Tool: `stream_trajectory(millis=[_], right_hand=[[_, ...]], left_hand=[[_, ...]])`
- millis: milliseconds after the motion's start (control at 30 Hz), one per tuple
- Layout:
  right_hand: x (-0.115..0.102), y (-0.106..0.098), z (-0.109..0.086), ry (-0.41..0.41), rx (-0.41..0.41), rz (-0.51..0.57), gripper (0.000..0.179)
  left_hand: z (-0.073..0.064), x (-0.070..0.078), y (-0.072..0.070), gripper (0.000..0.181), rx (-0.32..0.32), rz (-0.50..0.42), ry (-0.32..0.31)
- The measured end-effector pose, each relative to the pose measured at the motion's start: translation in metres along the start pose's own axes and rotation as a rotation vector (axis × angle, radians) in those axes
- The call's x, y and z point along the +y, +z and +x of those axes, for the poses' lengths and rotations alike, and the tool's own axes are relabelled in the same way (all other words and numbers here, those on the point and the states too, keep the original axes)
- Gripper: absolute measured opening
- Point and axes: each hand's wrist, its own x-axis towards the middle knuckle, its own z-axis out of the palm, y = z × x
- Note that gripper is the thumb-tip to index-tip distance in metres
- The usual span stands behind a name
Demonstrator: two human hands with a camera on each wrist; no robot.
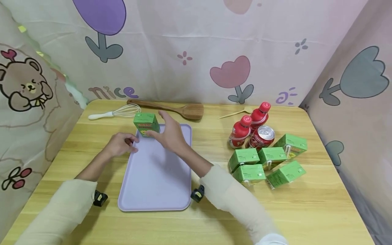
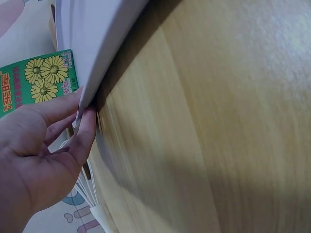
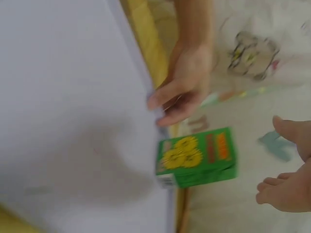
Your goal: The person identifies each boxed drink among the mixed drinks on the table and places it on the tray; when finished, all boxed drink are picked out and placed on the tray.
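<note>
A green drink carton (image 1: 146,125) with yellow flowers stands upright at the far left corner of a lilac tray (image 1: 159,183). My left hand (image 1: 120,144) pinches the tray's left rim near that corner, thumb and fingers on either side of the edge in the left wrist view. Over the tray's far end is my right hand (image 1: 171,134), its fingers spread and nothing in its grasp. In the right wrist view a gap shows between the right hand (image 3: 291,167) and the carton (image 3: 197,158).
Behind the tray lie a whisk (image 1: 122,111) and a wooden spatula (image 1: 190,111). On the right stand two red bottles (image 1: 240,132), a red can (image 1: 261,139) and several more green cartons (image 1: 249,173). A small yellowish spoon (image 1: 237,112) lies behind the bottles.
</note>
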Motion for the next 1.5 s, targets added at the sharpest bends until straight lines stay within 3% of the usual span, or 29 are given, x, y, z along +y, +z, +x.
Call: stream_trajectory(millis=[200,400,667,867,1133,1500], right_hand=[[-0.003,-0.039,-0.048,-0.078,-0.058,0.012,0.076],[0.01,-0.079,-0.087,-0.125,-0.073,0.059,0.074],[0.045,-0.143,-0.133,-0.167,-0.073,0.084,0.065],[0.08,-0.181,-0.162,-0.13,-0.056,0.093,0.058],[0.113,-0.201,-0.185,-0.064,-0.024,0.005,0.054],[0.127,-0.207,-0.195,-0.046,-0.03,-0.055,0.044]], left_hand=[[-0.002,0.0,-0.002,0.032,-0.014,-0.007,-0.011],[-0.004,0.0,-0.004,0.033,-0.024,-0.023,-0.033],[0.0,0.0,-0.003,0.033,-0.026,-0.019,-0.026],[0.001,0.001,-0.004,0.031,-0.031,-0.012,-0.025],[0.0,0.004,-0.005,0.031,-0.037,-0.004,-0.022],[0.0,0.003,-0.002,0.03,-0.038,-0.018,-0.023]])
